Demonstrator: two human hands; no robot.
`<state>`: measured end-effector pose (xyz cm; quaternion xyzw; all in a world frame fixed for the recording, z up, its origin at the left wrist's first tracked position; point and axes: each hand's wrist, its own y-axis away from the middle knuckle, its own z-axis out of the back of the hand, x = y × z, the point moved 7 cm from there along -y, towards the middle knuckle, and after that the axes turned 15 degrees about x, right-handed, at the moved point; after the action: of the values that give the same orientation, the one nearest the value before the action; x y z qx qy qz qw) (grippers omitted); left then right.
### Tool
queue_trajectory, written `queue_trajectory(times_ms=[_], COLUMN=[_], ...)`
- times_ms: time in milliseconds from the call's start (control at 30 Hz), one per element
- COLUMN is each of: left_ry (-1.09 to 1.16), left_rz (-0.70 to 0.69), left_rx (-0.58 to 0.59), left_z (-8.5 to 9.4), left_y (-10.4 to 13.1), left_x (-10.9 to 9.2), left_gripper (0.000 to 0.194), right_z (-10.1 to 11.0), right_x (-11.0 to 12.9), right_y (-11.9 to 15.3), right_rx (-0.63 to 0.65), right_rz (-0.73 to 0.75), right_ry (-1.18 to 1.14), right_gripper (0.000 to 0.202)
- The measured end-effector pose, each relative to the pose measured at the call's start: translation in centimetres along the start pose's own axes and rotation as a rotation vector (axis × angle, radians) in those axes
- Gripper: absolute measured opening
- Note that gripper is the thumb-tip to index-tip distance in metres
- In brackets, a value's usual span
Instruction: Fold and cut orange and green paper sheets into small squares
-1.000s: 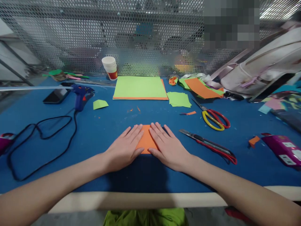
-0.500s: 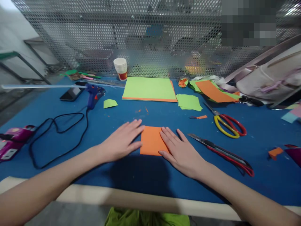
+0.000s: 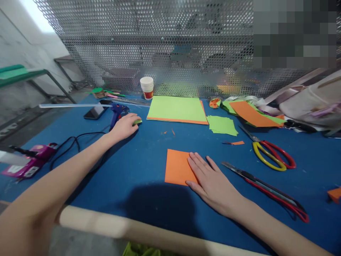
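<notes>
My right hand [image 3: 210, 183] lies flat, palm down, on the right part of a square of orange paper [image 3: 177, 167], its fingers stretched out and the thumb along the lower edge. My left hand [image 3: 124, 126] reaches out to the far left, beside a blue hot glue gun [image 3: 116, 113]. Its fingers and thumb close around a small piece of green paper [image 3: 137, 122], mostly hidden under the hand. A utility knife [image 3: 247, 176] with a red cord lies just right of my right hand.
Scissors [image 3: 273, 153], green paper squares [image 3: 222, 125] and paper scraps [image 3: 255, 113] lie to the right. Large green sheets [image 3: 177, 108] and stacked paper cups [image 3: 147, 87] stand at the back, before a perforated metal panel [image 3: 170, 67]. A phone [image 3: 96, 111] and purple device [image 3: 34, 160] are left.
My left hand has left the orange paper's left edge and moved forward and left onto the small green paper piece. My right hand stays on the orange square. The view has shifted left.
</notes>
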<state>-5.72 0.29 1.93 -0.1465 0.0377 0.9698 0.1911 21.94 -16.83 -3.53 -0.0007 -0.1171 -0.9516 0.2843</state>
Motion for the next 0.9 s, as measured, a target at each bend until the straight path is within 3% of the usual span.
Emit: queue_trajectory(times_ms=[67,100,200,267,433,667,800,900], left_ry=[0.13,0.33,0.998,1.151,1.204,1.11,1.035,0.924], left_rz=[0.018,0.057,0.215,0.248,0.206,0.077,0.076,0.07], left_rx=[-0.04,-0.05,0.023,0.073,0.109,0.061,0.039,0.107], left_z=[0.6,0.6,-1.2,-2.3,-3.5,-3.7,-3.1,-2.0], left_y=[0.2,0.3,0.4,0.1,-0.8,-1.4,-0.8,0.3], left_x=[-1.1,-1.3,-1.8,-2.6,-3.5,-4.1,-3.6,-3.3], left_gripper=[0.039,0.037,0.029,0.023,0.02,0.022,0.026,0.034], right_z=[0.0,0.0,0.0,0.0,0.1,-0.1,-0.2,-0.3], right_x=[0.0,0.0,0.0,0.1,0.2,0.1,0.1,0.0], right_y=[0.0,0.0,0.0,-0.1,0.0,0.0,0.1,0.1], right_rx=[-0.01,-0.016,-0.027,-0.019,-0.017,-0.049,-0.066,-0.067], right_rz=[-0.002,-0.001,0.006,0.01,0.012,0.009,0.008,0.011], right_ry=[0.004,0.006,0.016,0.03,0.054,0.041,0.036,0.051], right_gripper=[0.071,0.07,0.069,0.07,0.07,0.069,0.067,0.068])
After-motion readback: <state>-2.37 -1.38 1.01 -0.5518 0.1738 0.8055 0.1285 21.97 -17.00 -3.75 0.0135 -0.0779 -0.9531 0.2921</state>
